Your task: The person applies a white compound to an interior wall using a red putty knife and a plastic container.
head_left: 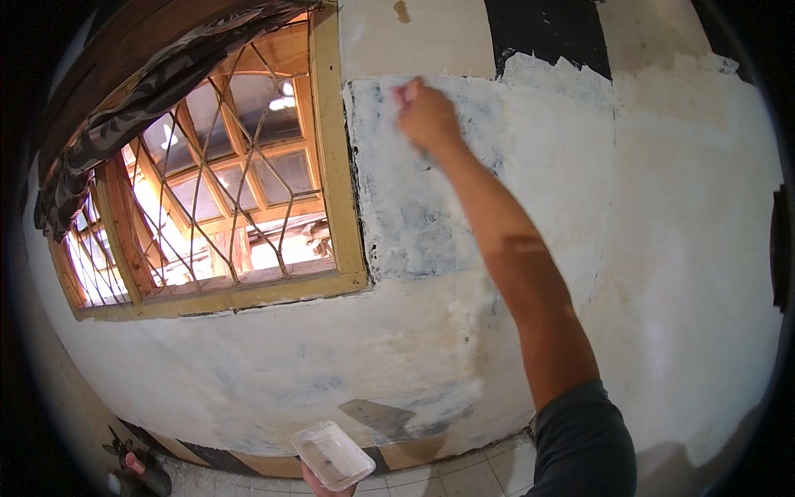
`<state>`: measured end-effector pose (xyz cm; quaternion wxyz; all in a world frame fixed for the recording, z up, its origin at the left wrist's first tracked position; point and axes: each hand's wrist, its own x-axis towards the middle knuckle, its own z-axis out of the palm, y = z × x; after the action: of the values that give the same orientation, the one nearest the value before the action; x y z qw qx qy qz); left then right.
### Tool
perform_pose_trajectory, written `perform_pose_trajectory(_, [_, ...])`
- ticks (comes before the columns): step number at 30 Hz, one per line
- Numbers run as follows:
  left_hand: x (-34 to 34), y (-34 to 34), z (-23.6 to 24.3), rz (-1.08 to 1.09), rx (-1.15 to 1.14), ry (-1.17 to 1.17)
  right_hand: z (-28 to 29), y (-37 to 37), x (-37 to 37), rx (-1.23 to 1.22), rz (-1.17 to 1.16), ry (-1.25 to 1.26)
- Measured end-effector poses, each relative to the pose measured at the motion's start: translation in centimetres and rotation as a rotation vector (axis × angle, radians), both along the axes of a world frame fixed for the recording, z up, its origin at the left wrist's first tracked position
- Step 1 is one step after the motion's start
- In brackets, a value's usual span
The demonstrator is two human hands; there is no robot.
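Observation:
My right hand [429, 118] is raised against the patchy blue-white plastered wall [439, 224] just right of the window frame, below the checkered band. Its fingers are curled around a small pinkish item [404, 94], blurred and mostly hidden, which I cannot identify. My left hand [316, 482] is at the bottom centre, closed on a white plastic tray [331, 451] with pale material smeared inside, held tilted in front of the lower wall.
A yellow-framed window [348, 224] with a metal grille and a dark patterned curtain [99, 145] fills the upper left. Below are a tiled floor [464, 476] and dark objects [153, 484] in the lower left corner. A dark object [778, 248] stands at the right edge.

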<state>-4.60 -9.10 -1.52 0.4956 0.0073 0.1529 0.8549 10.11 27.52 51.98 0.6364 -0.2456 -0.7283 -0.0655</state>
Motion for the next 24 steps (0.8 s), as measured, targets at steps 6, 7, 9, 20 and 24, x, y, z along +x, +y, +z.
perform_pose_trajectory(6, [-0.6, -0.2, -1.1, 0.006, -0.011, 0.015, -6.8, -7.8, -3.7, 0.162, 0.138, -0.492])
perform_pose_trajectory(7, [-0.7, -0.2, -1.3, 0.003, -0.018, 0.012, -7.7, -7.7, -2.3, 0.234, 0.195, -0.5])
perform_pose_trajectory(9, [-0.8, -0.1, -1.5, 0.03, -0.029, -0.021, -7.8, -5.4, 1.0, 0.266, 0.121, -0.468])
perform_pose_trajectory(20, [1.5, 2.0, 0.7, -0.08, -0.019, 0.007, -22.2, 3.8, 17.2, 0.477, -0.039, -0.744])
perform_pose_trajectory(24, [1.9, 2.4, 1.3, -0.109, -0.004, 0.009, -21.2, 4.5, 19.0, 0.234, -0.205, -0.224])
